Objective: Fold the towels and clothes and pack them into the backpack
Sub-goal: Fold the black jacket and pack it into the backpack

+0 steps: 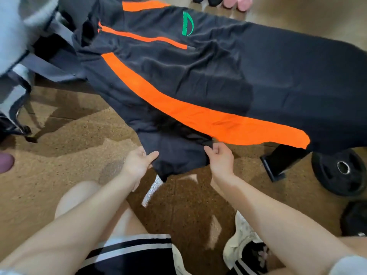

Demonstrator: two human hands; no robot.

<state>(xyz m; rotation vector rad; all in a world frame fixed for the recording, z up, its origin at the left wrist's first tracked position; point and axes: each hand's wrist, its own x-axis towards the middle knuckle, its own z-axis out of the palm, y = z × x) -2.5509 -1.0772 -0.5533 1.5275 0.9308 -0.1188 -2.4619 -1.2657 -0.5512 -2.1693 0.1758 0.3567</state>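
1. Garment: a black jacket point(198, 76) with orange stripes and a green logo lies spread across a low bench, the tabletop here; one foot of the bench point(278, 163) shows under the near edge. Part of the jacket, a sleeve or a hem end (cannot tell which), hangs off the near edge toward the person.
2. Left hand point(139, 163): thumb and fingers pinch the left side of the hanging part.
3. Right hand point(218, 157): fingers curl onto the right corner of the same part, clamped on cloth. The hands sit near each other, apart, with fabric taut between them.
4. Backpack point(17, 80): grey, at far left, partly out of frame, touching or just beside the jacket's far-left end; whether it is unzipped cannot be told.
5. Step in hand, judged: laying out and starting the first fold of the jacket. Nothing visibly packed.
6. Next move, judged: lift the held part and carry it up over the body of the jacket, keeping both corners level so the fold lands flat. Slippery cloth may slide off the bench.
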